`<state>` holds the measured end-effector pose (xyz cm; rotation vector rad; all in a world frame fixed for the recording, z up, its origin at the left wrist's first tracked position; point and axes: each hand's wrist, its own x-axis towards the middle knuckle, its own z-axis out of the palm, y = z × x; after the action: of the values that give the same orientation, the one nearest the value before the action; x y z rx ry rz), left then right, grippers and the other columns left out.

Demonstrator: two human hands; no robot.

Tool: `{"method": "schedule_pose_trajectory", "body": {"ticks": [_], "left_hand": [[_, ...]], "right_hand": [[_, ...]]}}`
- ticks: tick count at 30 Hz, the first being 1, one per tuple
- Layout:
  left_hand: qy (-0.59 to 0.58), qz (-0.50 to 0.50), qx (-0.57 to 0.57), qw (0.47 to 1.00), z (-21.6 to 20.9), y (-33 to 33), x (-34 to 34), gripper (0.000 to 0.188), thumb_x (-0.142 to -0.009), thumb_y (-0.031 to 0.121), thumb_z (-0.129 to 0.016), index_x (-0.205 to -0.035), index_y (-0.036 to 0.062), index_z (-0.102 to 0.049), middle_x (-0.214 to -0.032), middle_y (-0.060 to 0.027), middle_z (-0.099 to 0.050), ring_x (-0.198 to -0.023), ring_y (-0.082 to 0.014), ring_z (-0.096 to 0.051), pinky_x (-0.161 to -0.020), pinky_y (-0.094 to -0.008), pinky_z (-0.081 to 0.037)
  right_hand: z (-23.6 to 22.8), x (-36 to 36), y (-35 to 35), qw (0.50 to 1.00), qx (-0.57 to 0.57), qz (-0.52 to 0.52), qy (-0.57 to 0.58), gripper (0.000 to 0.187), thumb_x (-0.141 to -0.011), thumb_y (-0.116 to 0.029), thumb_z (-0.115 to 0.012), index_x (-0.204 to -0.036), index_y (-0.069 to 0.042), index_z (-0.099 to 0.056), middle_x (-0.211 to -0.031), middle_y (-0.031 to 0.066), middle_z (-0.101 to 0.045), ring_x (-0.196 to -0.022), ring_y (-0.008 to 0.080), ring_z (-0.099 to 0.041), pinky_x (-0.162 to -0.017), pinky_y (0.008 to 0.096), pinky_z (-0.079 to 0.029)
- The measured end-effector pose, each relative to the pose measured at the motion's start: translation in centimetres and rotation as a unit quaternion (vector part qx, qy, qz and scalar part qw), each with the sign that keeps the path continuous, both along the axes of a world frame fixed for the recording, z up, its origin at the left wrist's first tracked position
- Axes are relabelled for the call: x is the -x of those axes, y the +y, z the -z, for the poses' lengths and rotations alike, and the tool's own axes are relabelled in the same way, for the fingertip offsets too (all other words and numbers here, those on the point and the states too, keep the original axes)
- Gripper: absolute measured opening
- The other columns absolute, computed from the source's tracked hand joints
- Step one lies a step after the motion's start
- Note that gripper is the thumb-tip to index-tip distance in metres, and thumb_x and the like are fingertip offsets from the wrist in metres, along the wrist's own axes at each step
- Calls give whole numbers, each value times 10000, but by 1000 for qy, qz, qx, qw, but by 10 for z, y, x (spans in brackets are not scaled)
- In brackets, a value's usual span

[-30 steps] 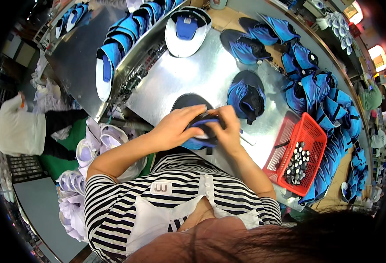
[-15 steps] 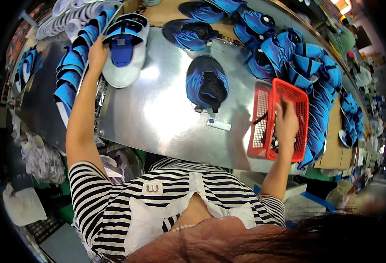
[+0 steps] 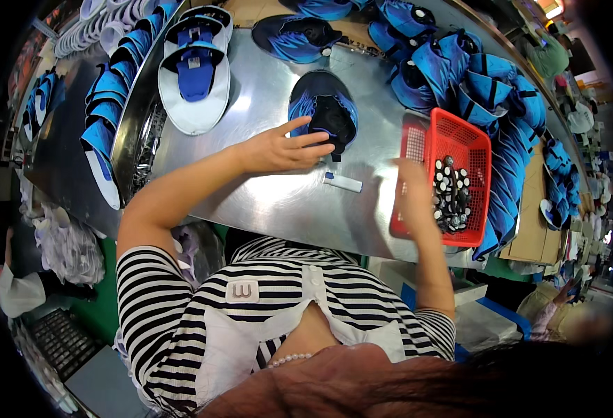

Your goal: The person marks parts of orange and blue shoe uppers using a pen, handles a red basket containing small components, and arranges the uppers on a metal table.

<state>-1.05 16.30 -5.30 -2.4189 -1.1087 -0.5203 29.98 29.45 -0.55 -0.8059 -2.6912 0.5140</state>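
A blue-and-black cap (image 3: 320, 87) lies on the metal table in front of me, its dark brim away from me and its black opening towards me. My left hand (image 3: 289, 148) hovers at its near left side, fingers spread, holding nothing I can see. My right hand (image 3: 412, 191) is smeared by motion over the left rim of a red plastic basket (image 3: 489, 160); its fingers and anything in them cannot be made out. Several small black-and-white fittings (image 3: 452, 198) lie in the basket. A small white tube with a blue end (image 3: 343, 182) rests just below the cap.
At the left stand white-brimmed caps (image 3: 195, 108) and a nested row of blue ones (image 3: 101, 139) behind a raised metal edge. Piled blue caps (image 3: 505, 181) line the right, beyond the basket. Another dark cap (image 3: 296, 38) lies farther back on the metal table (image 3: 264, 202).
My left hand has come from the caps at the left to the cap in the middle. My right hand has moved out of the basket towards the left. A second white-brimmed cap now shows.
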Motion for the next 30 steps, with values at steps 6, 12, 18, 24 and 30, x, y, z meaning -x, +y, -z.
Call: {"method": "schedule_pose_trajectory", "body": {"ticks": [6,12,18,24,30], "left_hand": [[-256,-1,150,955,-35,-10,-17,325,-744,78,-703,-1066,78,-654,-1128,-121,-603,-1025,-285,-577,-942,-427,-432],[-788,-70,328,516,-101,-62,-49,254,-924,88,-589,-1169,23,-601,-890,-7,-585,-838,-91,-537,-789,-247,-414],[-848,27,333,412,-93,-85,-53,290,-957,142,-577,-1196,-23,-570,-867,7,-572,-773,-60,-523,-726,-197,-429],[-878,-52,274,390,-104,-101,-54,215,-968,162,-571,-1099,-1,-621,-823,4,-597,-714,-46,-516,-640,-184,-409],[-876,-50,284,387,-95,-109,-52,162,-962,188,-585,-1000,36,-627,-765,29,-570,-625,-18,-455,-557,-169,-347]], "right_hand": [[69,49,-41,988,-89,-118,-44,393,-749,-87,-642,-1129,-28,-564,-1054,147,-544,-962,332,-533,-781,413,-457],[41,30,-40,985,138,-12,105,220,-855,-26,-546,-1075,-29,-554,-911,129,-547,-772,238,-545,-685,321,-446],[-16,75,-48,857,448,-54,250,176,-933,-43,-508,-1104,-19,-545,-872,9,-579,-686,61,-458,-631,213,-402],[-29,126,-85,845,443,-185,236,300,-887,26,-617,-1169,-2,-519,-986,70,-661,-906,104,-617,-792,232,-491],[-41,130,-98,825,486,-161,241,314,-879,19,-643,-1168,-14,-525,-956,48,-660,-841,90,-614,-739,199,-474]]}}
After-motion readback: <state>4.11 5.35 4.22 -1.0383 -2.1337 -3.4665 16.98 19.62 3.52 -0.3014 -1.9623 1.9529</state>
